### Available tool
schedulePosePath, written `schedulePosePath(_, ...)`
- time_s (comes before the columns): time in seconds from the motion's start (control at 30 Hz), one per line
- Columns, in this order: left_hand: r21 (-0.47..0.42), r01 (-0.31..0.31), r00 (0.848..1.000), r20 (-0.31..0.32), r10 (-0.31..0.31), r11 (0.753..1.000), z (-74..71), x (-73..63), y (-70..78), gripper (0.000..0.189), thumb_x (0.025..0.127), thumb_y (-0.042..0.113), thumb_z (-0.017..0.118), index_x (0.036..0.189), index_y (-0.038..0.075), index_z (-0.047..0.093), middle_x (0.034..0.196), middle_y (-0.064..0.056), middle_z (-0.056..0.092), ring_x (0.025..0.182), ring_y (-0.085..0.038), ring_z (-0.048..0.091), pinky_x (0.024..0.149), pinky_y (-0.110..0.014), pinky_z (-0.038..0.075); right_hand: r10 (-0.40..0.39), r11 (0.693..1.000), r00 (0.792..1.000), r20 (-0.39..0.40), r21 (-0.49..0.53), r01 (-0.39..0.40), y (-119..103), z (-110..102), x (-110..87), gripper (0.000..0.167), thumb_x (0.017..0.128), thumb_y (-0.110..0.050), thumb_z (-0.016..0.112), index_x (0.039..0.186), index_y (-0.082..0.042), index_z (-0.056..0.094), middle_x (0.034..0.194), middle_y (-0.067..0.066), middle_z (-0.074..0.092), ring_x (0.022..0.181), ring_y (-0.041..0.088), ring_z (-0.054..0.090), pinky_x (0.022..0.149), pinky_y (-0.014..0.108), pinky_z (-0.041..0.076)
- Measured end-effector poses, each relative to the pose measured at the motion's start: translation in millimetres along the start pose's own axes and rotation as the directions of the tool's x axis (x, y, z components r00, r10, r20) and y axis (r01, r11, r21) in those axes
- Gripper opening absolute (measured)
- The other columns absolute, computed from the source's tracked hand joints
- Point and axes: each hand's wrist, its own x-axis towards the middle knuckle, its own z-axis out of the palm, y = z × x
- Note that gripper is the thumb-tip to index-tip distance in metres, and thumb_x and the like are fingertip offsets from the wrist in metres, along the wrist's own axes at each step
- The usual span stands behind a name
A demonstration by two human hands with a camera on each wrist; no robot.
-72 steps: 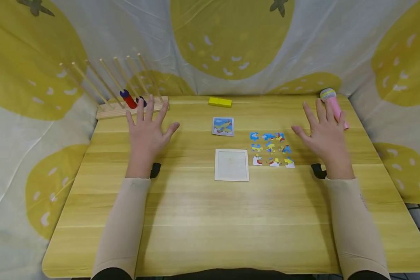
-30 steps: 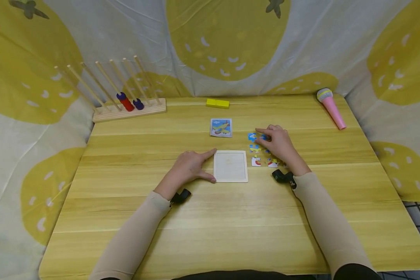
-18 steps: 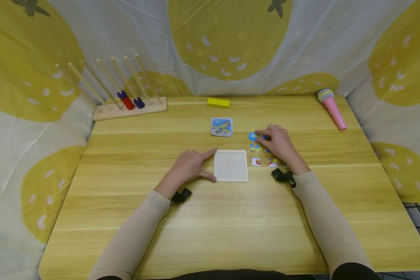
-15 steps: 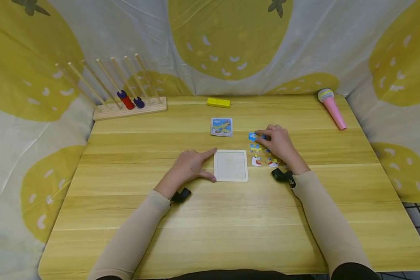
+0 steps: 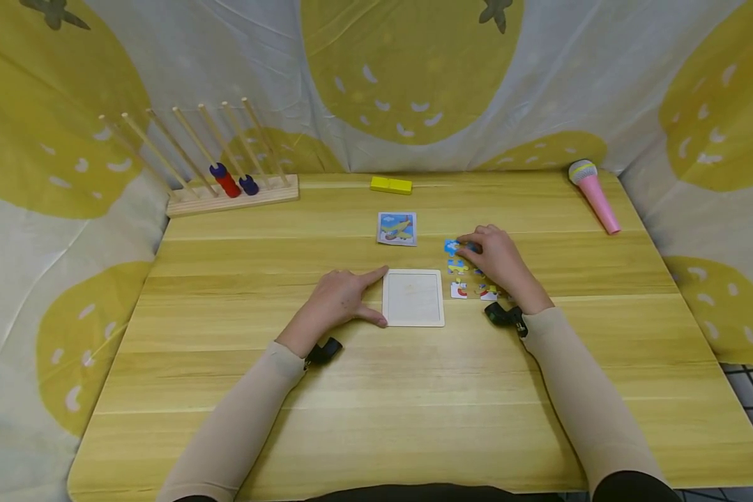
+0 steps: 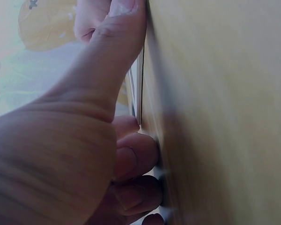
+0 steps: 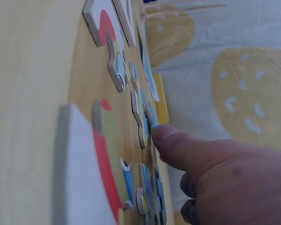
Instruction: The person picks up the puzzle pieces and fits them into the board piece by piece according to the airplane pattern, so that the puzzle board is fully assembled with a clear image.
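Note:
A white square puzzle frame (image 5: 413, 298) lies mid-table. My left hand (image 5: 339, 301) rests at its left side, index finger and thumb spread to the two left corners. The left wrist view shows the thumb (image 6: 107, 56) along the edge, the other fingers bent below. To the right, my right hand (image 5: 497, 258) pinches a blue jigsaw piece (image 5: 451, 247) between thumb and index finger, at the upper left of several airplane pieces. Partly covered by this hand, the others lie in rows, among them a white-and-red piece (image 5: 459, 290) near the frame.
Behind the frame lies a picture card (image 5: 397, 229) of an airplane. Farther back are a yellow block (image 5: 391, 185) and, at left, a wooden peg rack (image 5: 238, 202) with red and purple rings. A pink toy microphone (image 5: 596, 199) lies at the back right.
Both hands have come inward from being spread over the table's sides. The left has reached the frame; the right has taken the blue piece, which has just shifted slightly toward me.

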Motion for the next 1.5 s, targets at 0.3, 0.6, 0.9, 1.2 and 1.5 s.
schedulePosePath(0.3,0.029,-0.012,0.999,-0.036,0.013,0.999,1.4,-0.5,1.7,0.112,0.067,0.076,0.084,0.161,0.026,0.049,0.056,0.002,0.049,0.056,-0.013,0.030,0.056,-0.030,0.029,-0.015,0.987,0.999,-0.031,0.160,0.020,-21,-1,-5.5,0.030,0.099,-0.022,0.077,0.122,-0.003,0.079,0.076,0.003,0.042,0.070,0.019,0.037,0.068,0.035,0.034)
schedulePosePath(0.6,0.055,0.019,1.000,-0.024,-0.017,0.998,-0.9,1.0,6.4,0.111,0.069,0.076,0.082,0.161,0.025,0.049,0.068,-0.005,0.067,0.059,-0.018,0.051,0.062,-0.034,0.042,-0.173,0.967,0.985,0.023,0.196,0.165,-71,20,-10.8,0.024,0.095,-0.020,0.081,0.116,-0.006,0.082,0.075,0.001,0.053,0.070,0.014,0.045,0.066,0.028,0.039)
schedulePosePath(0.9,0.062,0.027,1.000,-0.007,-0.026,0.998,-1.0,0.8,6.8,0.112,0.069,0.078,0.081,0.162,0.027,0.047,0.062,-0.002,0.058,0.058,-0.018,0.048,0.060,-0.032,0.037,-0.204,0.971,0.975,0.088,0.146,0.190,-86,37,-13.6,0.027,0.097,-0.023,0.080,0.118,-0.006,0.082,0.085,0.003,0.066,0.070,0.011,0.051,0.065,0.026,0.042)
schedulePosePath(1.2,0.055,0.026,1.000,-0.008,-0.025,0.998,0.5,0.9,5.5,0.112,0.069,0.078,0.081,0.163,0.027,0.046,0.060,-0.002,0.055,0.057,-0.018,0.047,0.060,-0.033,0.038,-0.200,0.975,0.974,0.106,0.119,0.187,-89,42,-12.7,0.029,0.098,-0.025,0.078,0.122,-0.008,0.081,0.084,0.001,0.063,0.070,0.012,0.049,0.065,0.026,0.041)
schedulePosePath(1.5,0.057,0.017,1.000,-0.015,-0.017,0.998,1.2,-0.2,4.8,0.111,0.070,0.077,0.080,0.163,0.027,0.046,0.059,0.000,0.055,0.056,-0.017,0.042,0.060,-0.031,0.036,-0.214,0.973,0.969,0.119,0.109,0.202,-96,46,-8.4,0.024,0.099,-0.022,0.077,0.117,-0.007,0.082,0.083,0.002,0.063,0.071,0.013,0.050,0.066,0.026,0.041)
